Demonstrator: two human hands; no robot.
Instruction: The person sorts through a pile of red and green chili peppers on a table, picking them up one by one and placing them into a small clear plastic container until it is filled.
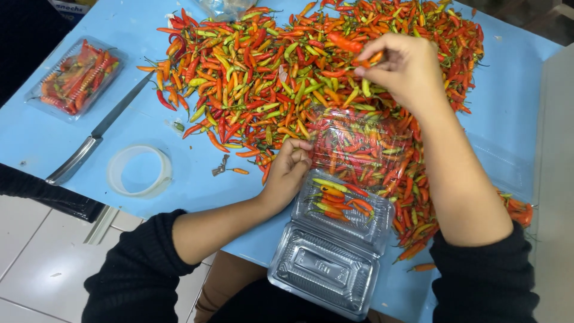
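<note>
A big heap of red, orange and green chili peppers covers the far half of the blue table. My right hand is over the heap, fingers pinched on an orange chili. My left hand rests curled at the heap's near edge, touching the left rim of an open clear plastic clamshell box. Its far half holds a few chilies; its lid half, nearer me, is bare. Another clear plastic box lies on the heap just beyond.
A filled, closed clear box of chilies sits at the far left. A long knife lies beside it, and a roll of clear tape is near the table's front edge. A loose chili lies by my right sleeve. A clear bag is at the top.
</note>
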